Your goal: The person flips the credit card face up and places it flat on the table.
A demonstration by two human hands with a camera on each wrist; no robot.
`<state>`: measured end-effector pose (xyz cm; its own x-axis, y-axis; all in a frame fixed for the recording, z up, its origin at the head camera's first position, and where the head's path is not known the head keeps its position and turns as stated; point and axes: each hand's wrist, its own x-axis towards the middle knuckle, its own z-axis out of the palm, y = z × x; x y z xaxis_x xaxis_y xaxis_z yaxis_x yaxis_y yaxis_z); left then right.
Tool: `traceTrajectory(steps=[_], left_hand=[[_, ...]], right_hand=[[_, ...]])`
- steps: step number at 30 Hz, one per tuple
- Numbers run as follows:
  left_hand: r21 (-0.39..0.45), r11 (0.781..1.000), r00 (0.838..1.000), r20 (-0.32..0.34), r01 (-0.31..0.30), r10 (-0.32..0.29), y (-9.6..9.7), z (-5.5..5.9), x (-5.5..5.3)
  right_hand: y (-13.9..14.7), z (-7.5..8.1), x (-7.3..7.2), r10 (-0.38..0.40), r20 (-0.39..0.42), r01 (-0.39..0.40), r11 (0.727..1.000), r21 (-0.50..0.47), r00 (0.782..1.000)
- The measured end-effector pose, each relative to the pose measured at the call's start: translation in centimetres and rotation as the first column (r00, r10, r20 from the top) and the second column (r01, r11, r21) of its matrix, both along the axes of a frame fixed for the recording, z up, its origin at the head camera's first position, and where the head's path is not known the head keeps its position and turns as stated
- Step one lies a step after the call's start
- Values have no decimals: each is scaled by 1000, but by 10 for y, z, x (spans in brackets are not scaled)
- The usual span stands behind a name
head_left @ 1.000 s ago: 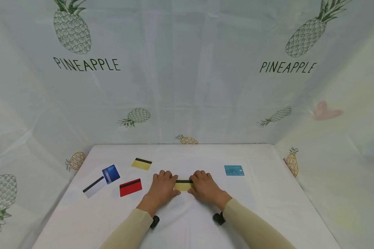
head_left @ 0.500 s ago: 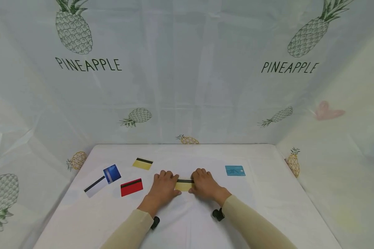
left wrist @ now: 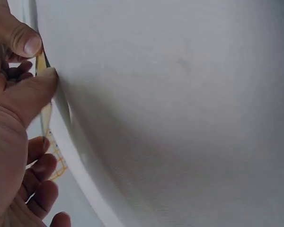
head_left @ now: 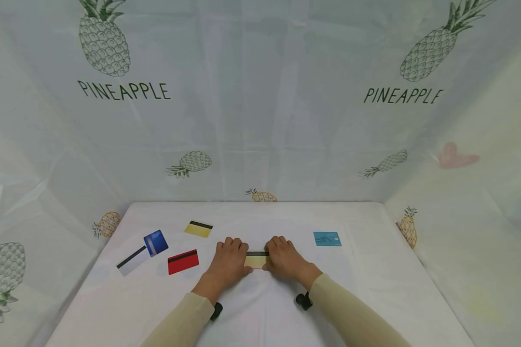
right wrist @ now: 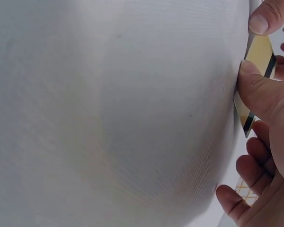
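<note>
A yellow card [head_left: 256,260] with a dark stripe along its far side lies between my two hands at the middle of the table. My left hand [head_left: 228,261] grips its left end between thumb and fingers. At the right end, my right hand [head_left: 285,260] pinches it the same way. In the right wrist view, the card [right wrist: 261,51] shows tilted, its near edge close to the white cloth, with the right thumb on it. The left wrist view has only a narrow strip of the card [left wrist: 46,113] beside the left thumb; the fingers hide much of it.
Left of the hands lie a red card [head_left: 183,262], another yellow card [head_left: 198,229], a blue card [head_left: 156,243] and a white card [head_left: 132,261] touching or overlapping the blue one. To the right is a teal card [head_left: 327,239]. Pineapple-printed sheeting [head_left: 260,111] surrounds the table.
Both hands keep their grip in nearly the same spot. The held card's face looks a little paler now. The other cards stay where they were.
</note>
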<state>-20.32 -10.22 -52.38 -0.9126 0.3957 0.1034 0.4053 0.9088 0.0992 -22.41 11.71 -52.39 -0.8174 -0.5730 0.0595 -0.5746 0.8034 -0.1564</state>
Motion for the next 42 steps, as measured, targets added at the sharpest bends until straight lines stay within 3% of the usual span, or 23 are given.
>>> traceTrajectory(steps=[6,15,22,30,42], left_hand=[[-3,1000,999,-41,6,-6,2,3,4],[15,1000,996,-90,-8,10,-5,-5,2],[75,997,989,-146,31,-20,-5,-4,3],[80,996,986,-167,34,-20,-3,2,4],[137,989,993,-107,57,-42,9,10,6]], right_hand=[[3,-2,6,38,-111,-34,999,37,993],[7,-12,7,59,-276,-51,998,36,959],[7,-12,7,54,-312,-38,998,59,948],[9,-11,8,41,-335,-21,998,63,941],[10,-11,10,50,-338,-34,998,53,940]])
